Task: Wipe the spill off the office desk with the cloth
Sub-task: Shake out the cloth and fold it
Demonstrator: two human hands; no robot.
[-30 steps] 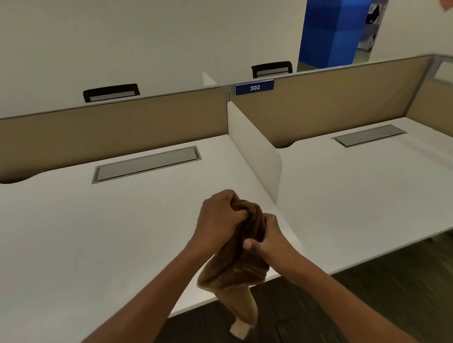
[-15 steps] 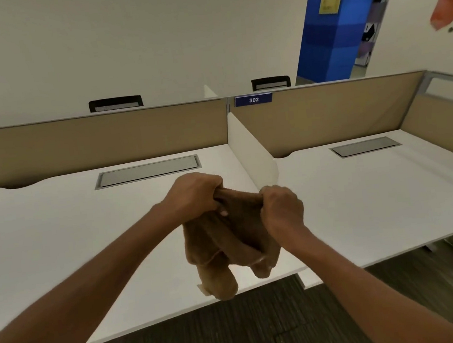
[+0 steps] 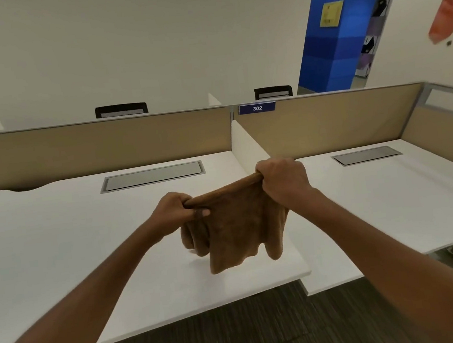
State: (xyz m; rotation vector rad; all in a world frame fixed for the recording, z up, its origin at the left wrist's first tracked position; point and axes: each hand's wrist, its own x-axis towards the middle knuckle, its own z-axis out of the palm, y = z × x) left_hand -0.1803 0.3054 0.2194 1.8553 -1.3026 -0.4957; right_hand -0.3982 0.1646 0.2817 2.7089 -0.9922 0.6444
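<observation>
A brown cloth (image 3: 236, 226) hangs spread between my two hands, above the front right part of the white office desk (image 3: 59, 244). My left hand (image 3: 177, 208) pinches its upper left corner. My right hand (image 3: 282, 178) grips the upper right corner, a little higher and farther away. The lower edge of the cloth dangles just over the desk surface. I cannot make out any spill on the desk.
A white divider panel (image 3: 248, 146) separates this desk from a second white desk (image 3: 391, 204) on the right. Each desk has a grey cable hatch (image 3: 153, 175). Tan partition screens (image 3: 99, 145) run along the back. Two black chair backs show beyond them. Dark floor lies in front.
My hands have moved apart and forward over the desk, pulling the bunched cloth open into a spread sheet.
</observation>
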